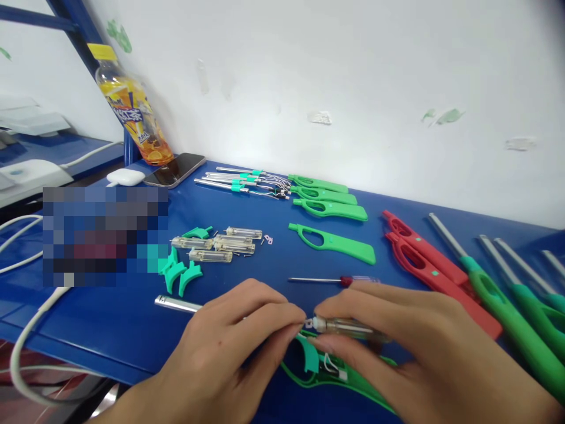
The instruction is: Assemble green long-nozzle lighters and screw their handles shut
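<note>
My right hand (pixel 406 335) is closed around a clear lighter fuel tank (pixel 348 327), its white valve end pointing left. At that end my left hand (pixel 238 335) pinches a small pale clip (pixel 308 323) between thumb and forefinger; the clip is at or touching the valve, I cannot tell which. Under both hands lies an open green lighter shell half (pixel 304 381), partly hidden. A teal trigger (pixel 311 355) and a white wire with a small igniter (pixel 334 371) sit in it. Left of it a silver tube (pixel 176 303) runs behind my left hand.
Several fuel tanks (pixel 210 255), teal triggers (pixel 189 278) and tiny clips (pixel 268 239) lie behind my hands. Farther back are wired silver tubes (pixel 220 184) and green shells (pixel 333 244). A screwdriver (pixel 313 280), red shells (pixel 435 282) and assembled lighters (pixel 507 312) lie rightward. A bottle (pixel 132 112) and phone (pixel 176 169) stand back left.
</note>
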The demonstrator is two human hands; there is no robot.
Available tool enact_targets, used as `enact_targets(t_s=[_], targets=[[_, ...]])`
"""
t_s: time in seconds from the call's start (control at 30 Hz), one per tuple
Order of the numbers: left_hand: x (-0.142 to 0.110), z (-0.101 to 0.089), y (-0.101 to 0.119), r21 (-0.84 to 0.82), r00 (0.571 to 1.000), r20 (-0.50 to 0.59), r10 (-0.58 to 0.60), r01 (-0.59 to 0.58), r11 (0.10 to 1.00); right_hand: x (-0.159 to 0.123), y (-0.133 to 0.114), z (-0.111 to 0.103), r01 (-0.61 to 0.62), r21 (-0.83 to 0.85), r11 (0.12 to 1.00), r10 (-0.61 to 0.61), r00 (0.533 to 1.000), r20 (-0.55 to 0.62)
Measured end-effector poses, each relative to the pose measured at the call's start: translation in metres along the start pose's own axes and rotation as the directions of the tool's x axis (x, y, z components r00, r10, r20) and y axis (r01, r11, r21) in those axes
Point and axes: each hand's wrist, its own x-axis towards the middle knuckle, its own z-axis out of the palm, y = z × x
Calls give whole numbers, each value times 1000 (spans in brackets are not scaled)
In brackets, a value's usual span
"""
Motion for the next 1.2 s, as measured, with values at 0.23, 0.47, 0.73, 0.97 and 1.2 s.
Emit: enact_targets(t_s=[0.23, 0.47, 0.73, 0.97, 1.2], targets=[[-3, -1, -1, -16, 1000, 21, 13, -13, 1000, 0, 3, -1, -2, 52, 999, 0, 999, 36], [-5, 1, -2, -14, 999, 29, 35, -34, 999, 3, 1, -1, -10, 49, 999, 7, 997, 79], [-2, 1, -2, 10, 1000, 14, 14, -14, 1000, 4, 0, -2, -22, 54, 998, 21, 1000, 15], [0, 0, 0, 0, 998, -30, -61, 61, 998, 1, 2, -1, 14, 23, 1000, -11, 995, -103], [-1, 0, -1, -39, 998, -1, -59, 59, 997, 3, 1, -1, 45, -18, 999, -46, 994, -97]])
